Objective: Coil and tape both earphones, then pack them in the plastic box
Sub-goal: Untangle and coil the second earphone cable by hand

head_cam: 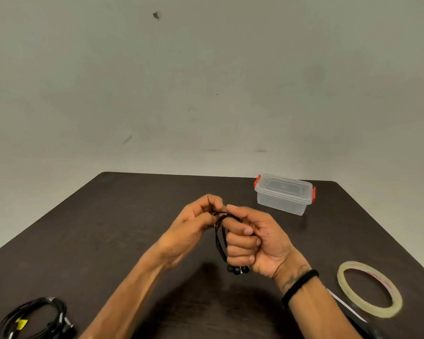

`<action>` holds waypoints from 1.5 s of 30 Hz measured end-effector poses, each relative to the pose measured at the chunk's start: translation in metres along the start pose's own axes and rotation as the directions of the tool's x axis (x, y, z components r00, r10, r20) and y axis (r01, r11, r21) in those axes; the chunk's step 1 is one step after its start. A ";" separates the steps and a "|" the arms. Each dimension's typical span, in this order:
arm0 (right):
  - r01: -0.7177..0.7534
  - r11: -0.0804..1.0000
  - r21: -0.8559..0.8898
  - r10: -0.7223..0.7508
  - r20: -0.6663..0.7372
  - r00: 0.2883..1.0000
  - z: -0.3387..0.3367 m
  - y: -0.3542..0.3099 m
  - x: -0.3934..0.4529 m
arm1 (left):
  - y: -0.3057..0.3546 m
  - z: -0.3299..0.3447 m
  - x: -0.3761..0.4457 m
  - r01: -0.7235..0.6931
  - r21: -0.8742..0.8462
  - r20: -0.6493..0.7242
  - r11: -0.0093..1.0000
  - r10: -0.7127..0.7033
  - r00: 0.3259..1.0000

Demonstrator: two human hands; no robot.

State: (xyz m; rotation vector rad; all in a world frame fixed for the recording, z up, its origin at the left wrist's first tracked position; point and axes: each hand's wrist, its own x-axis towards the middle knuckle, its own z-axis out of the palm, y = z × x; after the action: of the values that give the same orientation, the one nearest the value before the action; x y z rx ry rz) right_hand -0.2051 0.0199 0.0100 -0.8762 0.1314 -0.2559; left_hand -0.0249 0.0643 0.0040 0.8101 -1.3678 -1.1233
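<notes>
Above the desk (132, 216), we hold the light, springy black earphone (220, 237) coiled round our right hand (255, 243), our left hand (196, 216) pinching its free end, and we judge a firm grip across the loops stops them unwinding.

Clear glossy plastic box (283, 194), matt dark wood-look table (132, 216).

dark table (132, 216); scuffed grey-green wall (206, 81)

No readable text: yellow tag (21, 323) on coiled black earphone cable (34, 316) blurred; reddish print inside clear tape roll (370, 288) illegible.
</notes>
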 end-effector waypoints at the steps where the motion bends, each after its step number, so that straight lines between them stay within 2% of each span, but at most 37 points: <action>1: 0.025 0.999 0.019 -0.026 0.007 1.000 -0.001 -0.002 -0.001 | -0.002 -0.001 0.000 -0.021 0.039 -0.007 0.999 0.022 1.000; 9: 0.072 0.993 0.092 -0.077 0.056 0.995 -0.009 -0.001 0.001 | -0.009 -0.002 0.001 -0.074 0.398 -0.108 0.914 0.127 0.986; 11: 0.073 0.992 0.101 -0.080 0.062 0.995 -0.011 0.000 0.001 | -0.011 -0.002 0.001 -0.067 0.414 -0.102 0.908 0.119 0.988; 13: 0.082 0.991 0.106 -0.089 0.056 0.995 -0.013 -0.001 0.001 | -0.011 0.001 0.001 -0.045 0.374 -0.072 0.926 0.078 0.994; 17: 0.108 0.984 0.142 -0.115 0.042 0.992 -0.019 -0.003 -0.001 | -0.004 0.008 -0.002 0.101 0.065 -0.010 0.993 -0.100 0.995; 20: 0.120 0.981 0.151 -0.123 0.005 0.992 -0.023 -0.001 0.000 | -0.002 0.006 -0.003 0.075 0.123 0.034 0.990 -0.079 0.996; 24: 0.158 0.981 0.114 -0.151 -0.065 0.986 -0.023 0.000 0.001 | -0.001 0.006 -0.003 0.133 0.092 0.038 0.987 -0.137 0.990; 27: 0.178 0.980 0.084 -0.169 -0.110 0.980 -0.022 0.001 0.002 | -0.004 0.006 -0.002 0.113 0.186 0.011 0.976 -0.117 0.993; 31: 0.163 0.984 0.078 -0.156 -0.082 0.984 -0.021 0.002 0.000 | -0.005 0.000 -0.002 0.132 0.249 0.005 0.960 -0.137 0.991; 35: 0.142 0.990 0.017 -0.140 -0.086 0.986 -0.018 0.005 0.004 | -0.005 0.001 -0.001 0.225 0.219 0.015 0.949 -0.234 0.972; 38: 0.123 0.992 0.010 -0.122 -0.054 0.991 -0.017 0.004 0.001 | -0.004 0.003 0.000 0.331 0.073 0.074 0.941 -0.336 0.939; 41: 0.129 0.992 0.009 -0.129 -0.033 0.991 -0.017 0.004 0.000 | -0.002 0.000 -0.003 0.377 -0.130 0.129 0.917 -0.361 0.923; 43: 0.147 0.989 0.021 -0.145 -0.075 0.987 -0.016 0.004 0.001 | 0.000 -0.003 -0.003 0.387 -0.200 0.164 0.900 -0.358 0.919; 45: 0.174 0.985 -0.003 -0.172 -0.179 0.969 -0.013 0.005 0.004 | -0.001 -0.004 -0.003 0.384 -0.224 0.196 0.896 -0.345 0.918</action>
State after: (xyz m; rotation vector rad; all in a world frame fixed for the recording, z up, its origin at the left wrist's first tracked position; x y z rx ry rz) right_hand -0.2034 0.0123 -0.0024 -0.8525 0.2200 -0.4989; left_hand -0.0203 0.0660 0.0022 0.8226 -1.1828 -1.6523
